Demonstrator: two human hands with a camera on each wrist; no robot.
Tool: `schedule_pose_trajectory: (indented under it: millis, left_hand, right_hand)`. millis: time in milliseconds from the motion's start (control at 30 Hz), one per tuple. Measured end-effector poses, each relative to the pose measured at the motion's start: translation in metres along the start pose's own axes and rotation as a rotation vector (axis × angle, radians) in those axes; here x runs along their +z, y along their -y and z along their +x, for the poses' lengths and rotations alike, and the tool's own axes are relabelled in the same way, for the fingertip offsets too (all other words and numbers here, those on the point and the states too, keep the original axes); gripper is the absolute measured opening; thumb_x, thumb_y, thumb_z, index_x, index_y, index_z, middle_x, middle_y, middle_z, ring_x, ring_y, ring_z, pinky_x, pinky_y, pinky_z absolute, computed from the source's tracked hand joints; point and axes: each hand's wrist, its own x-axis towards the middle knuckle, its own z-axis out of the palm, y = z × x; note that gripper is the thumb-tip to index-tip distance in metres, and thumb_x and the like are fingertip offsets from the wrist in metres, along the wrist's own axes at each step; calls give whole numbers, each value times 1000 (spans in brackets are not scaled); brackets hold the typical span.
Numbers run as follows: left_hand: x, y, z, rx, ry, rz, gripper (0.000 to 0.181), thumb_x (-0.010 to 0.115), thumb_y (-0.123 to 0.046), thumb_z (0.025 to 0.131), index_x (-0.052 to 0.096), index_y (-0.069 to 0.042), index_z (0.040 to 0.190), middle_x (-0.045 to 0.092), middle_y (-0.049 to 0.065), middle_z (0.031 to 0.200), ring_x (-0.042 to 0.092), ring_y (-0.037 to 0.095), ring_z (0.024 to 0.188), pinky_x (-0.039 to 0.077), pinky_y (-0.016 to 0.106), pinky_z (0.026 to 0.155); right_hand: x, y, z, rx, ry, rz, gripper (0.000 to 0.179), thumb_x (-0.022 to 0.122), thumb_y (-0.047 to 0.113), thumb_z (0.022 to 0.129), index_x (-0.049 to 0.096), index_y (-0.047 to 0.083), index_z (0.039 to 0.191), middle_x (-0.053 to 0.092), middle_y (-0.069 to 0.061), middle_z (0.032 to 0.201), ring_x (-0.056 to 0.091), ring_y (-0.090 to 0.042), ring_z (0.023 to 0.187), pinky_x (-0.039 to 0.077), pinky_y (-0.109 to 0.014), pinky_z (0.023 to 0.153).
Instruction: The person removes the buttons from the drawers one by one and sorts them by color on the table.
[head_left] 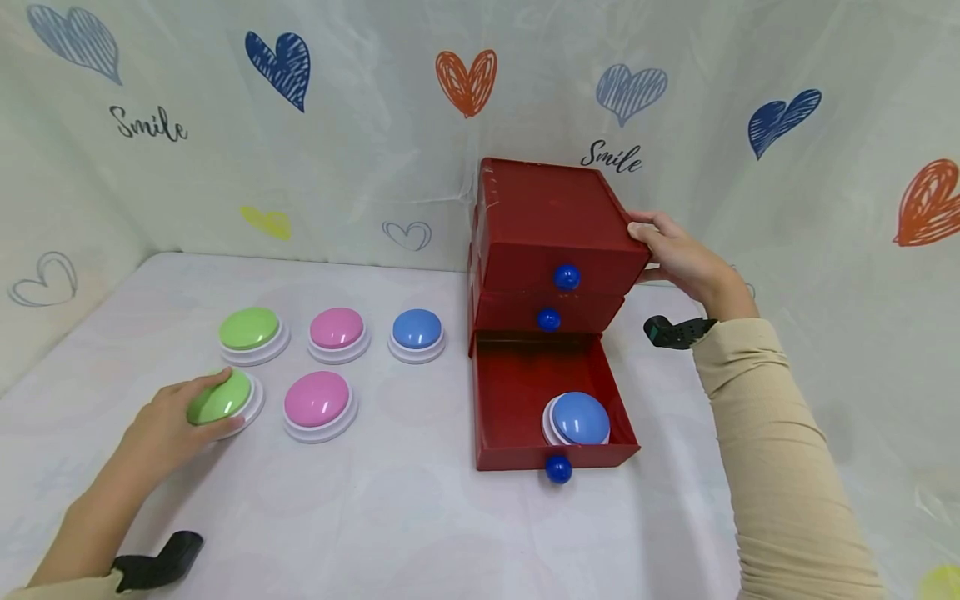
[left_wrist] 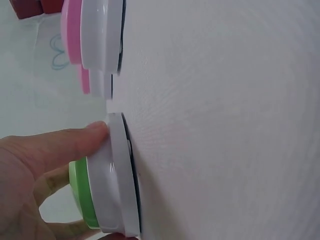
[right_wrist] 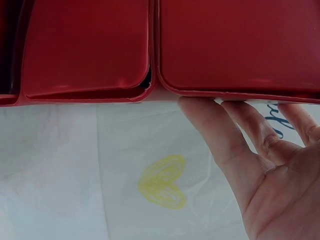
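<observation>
My left hand (head_left: 168, 421) grips the nearer green push button (head_left: 221, 398) by its white base, thumb on one side and fingers on the other. In the left wrist view the base of this green button (left_wrist: 107, 185) is close to the white tabletop. My right hand (head_left: 682, 254) touches the right side of a red drawer cabinet (head_left: 555, 200), fingers extended. The right wrist view shows the fingertips of that hand (right_wrist: 270, 155) against the cabinet's side wall. The bottom drawer (head_left: 517, 379) is pulled out, with a blue push button (head_left: 581, 418) inside near its front right corner.
Left of the cabinet stand another green button (head_left: 250, 329), two pink buttons (head_left: 337, 328) and a blue button (head_left: 417, 329). The upper two drawers, with blue knobs (head_left: 567, 277), are closed. A heart-printed curtain (head_left: 360, 142) hangs behind the table.
</observation>
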Motion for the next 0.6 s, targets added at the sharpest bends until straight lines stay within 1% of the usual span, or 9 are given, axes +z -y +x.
schedule_pose_trajectory:
  millis: [233,333,433,600]
  left_hand:
    - [-4,-5,-1,-4,23,29,75,64,-37,86,31,2,140,30,49,124,32,65,109,30,73,83]
    - [-7,-4,0,8,41,35,75,62,-39,87,30,3,140,31,50,122,33,66,107,32,73,82]
    - [-6,1,2,23,62,36,76,61,-42,87,29,3,140,32,50,122,34,65,106,33,72,80]
    - [-9,3,2,24,91,33,77,61,-42,87,28,3,140,31,49,122,34,64,106,34,72,80]
  right_hand:
    - [-1,-1,0,-5,5,3,62,35,46,97,12,19,148,33,-12,140,52,-17,105,51,-27,82]
    - [0,-1,1,-5,5,6,62,35,46,97,12,19,148,33,-12,140,52,-17,105,51,-27,82]
    - [0,-1,0,-4,6,10,62,35,46,97,12,19,148,33,-12,141,52,-17,105,51,-27,82]
    - [-1,0,0,-6,9,9,62,35,46,98,12,19,148,33,-12,141,52,-16,105,51,-27,82]
